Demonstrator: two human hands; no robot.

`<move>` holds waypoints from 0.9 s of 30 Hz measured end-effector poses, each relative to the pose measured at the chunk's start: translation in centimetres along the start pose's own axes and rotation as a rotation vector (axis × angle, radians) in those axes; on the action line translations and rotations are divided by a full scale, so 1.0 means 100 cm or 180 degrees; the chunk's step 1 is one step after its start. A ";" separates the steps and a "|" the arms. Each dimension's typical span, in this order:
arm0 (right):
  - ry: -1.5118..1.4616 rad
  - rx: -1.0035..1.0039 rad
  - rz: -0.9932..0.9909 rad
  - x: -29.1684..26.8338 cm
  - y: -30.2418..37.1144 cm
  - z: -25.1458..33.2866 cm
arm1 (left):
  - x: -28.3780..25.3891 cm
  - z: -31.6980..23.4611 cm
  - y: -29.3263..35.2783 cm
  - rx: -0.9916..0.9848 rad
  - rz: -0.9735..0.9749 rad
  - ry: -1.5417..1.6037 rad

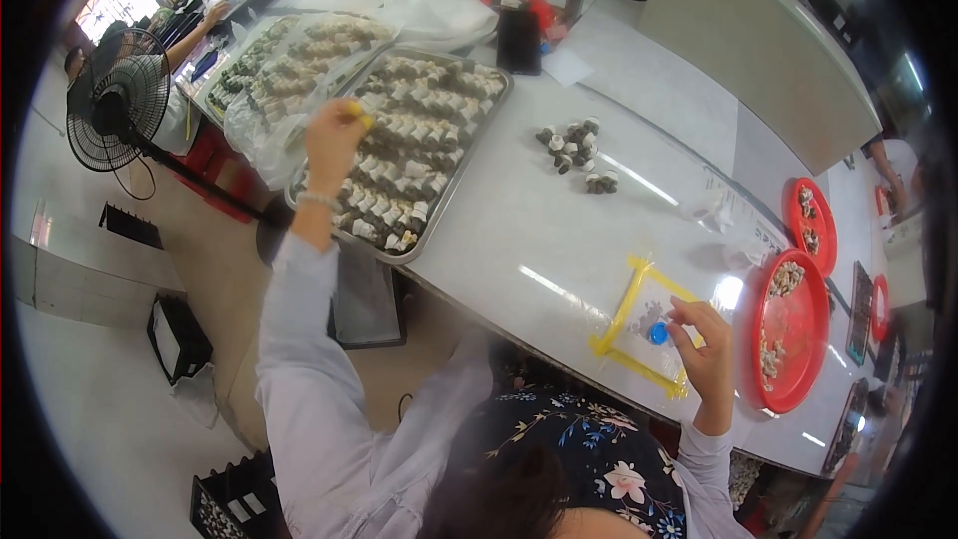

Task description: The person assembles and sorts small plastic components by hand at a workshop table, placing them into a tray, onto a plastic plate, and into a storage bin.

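Small grey and white rolled pieces (419, 155) fill the long metal tray (469, 155) that sits on the white surface (559, 230) in front of you. Your left hand (334, 135) is raised over the near side of this tray. Its fingers are pressed together around a small yellow thing (357, 115), too small to tell what it is. A light bead band (317, 201) goes around that wrist.

Your right hand (704, 344) rests low on the surface, well apart from the tray. Its fingers (681, 317) are pinching together just beside a little round blue cap (658, 333). I cannot tell if they touch the cap. The cap lies inside a square frame of yellow tape (639, 329) stuck on the surface.

Between the tray and the yellow frame, a small heap of the same grey and white pieces (577, 150) lies loose on the surface. Just right of your right hand is a round red plastic plate (798, 334) with small bits along its left side. A second red plate (813, 225) lies farther back.

Behind the full tray is another tray of pieces under a clear plastic sheet (289, 70). A black standing fan (115, 100) stands on the floor to your left. Another person's hand (215, 12) reaches in at the far left.
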State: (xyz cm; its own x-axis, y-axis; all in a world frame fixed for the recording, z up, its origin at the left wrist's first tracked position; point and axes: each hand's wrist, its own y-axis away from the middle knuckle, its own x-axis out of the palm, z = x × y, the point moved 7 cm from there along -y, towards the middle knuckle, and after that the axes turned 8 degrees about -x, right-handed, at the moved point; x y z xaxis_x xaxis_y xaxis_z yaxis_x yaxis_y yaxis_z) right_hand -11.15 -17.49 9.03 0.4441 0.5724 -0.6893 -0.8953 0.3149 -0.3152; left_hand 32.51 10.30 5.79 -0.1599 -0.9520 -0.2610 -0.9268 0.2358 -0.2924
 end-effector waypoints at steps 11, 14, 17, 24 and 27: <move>0.0216 0.0326 -0.0373 -0.024 0.017 -0.011 | 0.037 0.042 -0.076 0.0944 0.0251 -0.2145; 0.0276 0.0348 -0.0355 -0.028 0.021 -0.014 | 0.049 0.031 -0.066 0.0721 0.0426 -0.2372; 0.0425 0.0342 -0.0380 -0.038 0.025 -0.018 | 0.056 -0.010 -0.036 0.1312 0.0243 -0.2583; 0.1100 0.1125 -0.0986 -0.107 0.081 -0.054 | 0.207 -0.091 0.093 0.0981 0.2267 -0.1290; 0.1333 0.1415 -0.1222 -0.144 0.108 -0.073 | 0.234 -0.067 0.108 0.2323 0.1749 -0.1787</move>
State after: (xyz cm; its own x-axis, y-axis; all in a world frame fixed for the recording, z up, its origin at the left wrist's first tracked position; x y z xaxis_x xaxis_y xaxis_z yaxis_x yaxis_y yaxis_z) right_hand -27.50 -27.88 10.83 0.5934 0.0493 -0.8034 -0.5396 0.7649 -0.3517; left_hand 16.51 -10.74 2.71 -0.1417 -0.4977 -0.8557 -0.3186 0.8414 -0.4366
